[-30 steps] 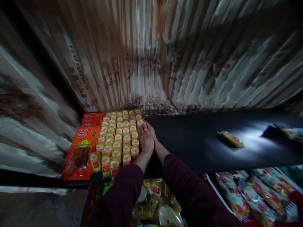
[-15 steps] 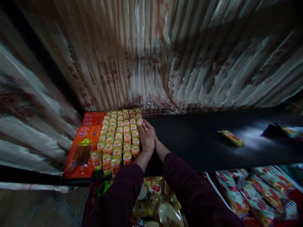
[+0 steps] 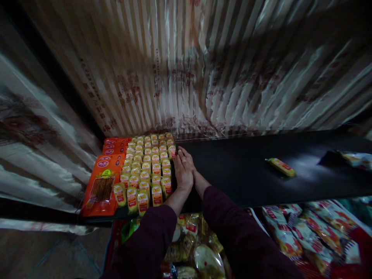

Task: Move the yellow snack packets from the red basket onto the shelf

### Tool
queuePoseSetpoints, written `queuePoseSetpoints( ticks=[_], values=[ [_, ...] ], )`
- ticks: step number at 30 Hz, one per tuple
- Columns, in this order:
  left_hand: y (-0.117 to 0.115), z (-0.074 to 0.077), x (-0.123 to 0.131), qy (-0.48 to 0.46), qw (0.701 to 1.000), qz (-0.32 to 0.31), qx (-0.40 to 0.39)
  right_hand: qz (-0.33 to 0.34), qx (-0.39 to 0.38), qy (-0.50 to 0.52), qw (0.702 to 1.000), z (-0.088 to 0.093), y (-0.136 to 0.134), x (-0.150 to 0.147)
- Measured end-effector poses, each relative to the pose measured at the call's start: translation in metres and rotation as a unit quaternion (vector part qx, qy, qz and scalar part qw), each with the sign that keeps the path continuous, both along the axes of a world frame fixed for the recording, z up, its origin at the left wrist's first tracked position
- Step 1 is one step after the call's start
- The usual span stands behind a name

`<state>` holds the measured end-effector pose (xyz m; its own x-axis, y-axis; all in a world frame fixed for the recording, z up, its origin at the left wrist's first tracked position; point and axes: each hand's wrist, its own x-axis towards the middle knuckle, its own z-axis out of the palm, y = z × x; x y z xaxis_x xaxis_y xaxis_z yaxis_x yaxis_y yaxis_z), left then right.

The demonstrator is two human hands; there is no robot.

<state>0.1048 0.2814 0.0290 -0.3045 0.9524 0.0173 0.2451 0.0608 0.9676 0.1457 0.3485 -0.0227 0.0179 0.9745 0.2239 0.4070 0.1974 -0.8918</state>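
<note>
Rows of small yellow wrapped packs (image 3: 146, 166) stand upright on the left part of a black shelf (image 3: 229, 166). Along their right side is my left hand (image 3: 183, 170), fingers extended and pointing toward the back, holding nothing. My right hand (image 3: 188, 159) lies against the back of it, its fingers also stretched out and partly hidden. A narrow gap shows between the hands and the nearest packs. One more yellow pack (image 3: 281, 167) lies flat on the shelf to the right.
Orange snack bags (image 3: 101, 186) lie left of the packs. A corrugated, printed sheet (image 3: 186, 69) rises behind the shelf. Below the front edge are assorted wrapped foods (image 3: 188, 244) and white-and-red bags (image 3: 314, 232). Another package (image 3: 357, 159) sits at the far right.
Both hands have moved slightly right, away from the side of the yellow packs. The view has shifted a little.
</note>
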Motion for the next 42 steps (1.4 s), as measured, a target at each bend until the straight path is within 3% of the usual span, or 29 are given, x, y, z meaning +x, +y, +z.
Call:
queuePoseSetpoints(
  ticks=[3,7,14,20,25,30,34,37,42],
  values=[
    [-0.011,0.005,0.000,-0.020,1.000,-0.001,-0.014,-0.008,-0.037,0.052,0.998,0.009,0.006,0.012],
    [-0.029,0.011,-0.001,-0.029,0.999,-0.015,-0.034,-0.024,-0.053,0.069,0.996,0.014,-0.013,0.016],
    [-0.080,0.015,-0.014,-0.029,0.998,-0.046,-0.033,-0.035,-0.086,0.136,0.986,0.018,-0.071,0.015],
    [-0.139,0.012,-0.037,-0.056,0.992,-0.112,0.011,-0.012,-0.049,0.136,0.989,0.028,-0.140,0.011],
    [-0.195,-0.014,-0.061,-0.085,0.982,-0.167,0.021,0.007,-0.052,0.092,0.994,0.021,-0.211,0.001],
    [-0.252,-0.059,-0.083,-0.094,0.976,-0.185,-0.065,0.026,-0.129,-0.004,0.991,-0.016,-0.278,-0.007],
    [-0.288,-0.085,-0.096,-0.134,0.958,-0.191,-0.165,0.053,-0.210,-0.100,0.971,-0.041,-0.314,-0.013],
    [-0.303,-0.095,-0.105,-0.175,0.941,-0.145,-0.249,0.066,-0.257,-0.145,0.953,-0.053,-0.330,-0.019],
    [-0.310,-0.103,-0.115,-0.230,0.918,-0.004,-0.324,0.048,-0.275,-0.154,0.948,-0.065,-0.347,-0.023]
  ],
)
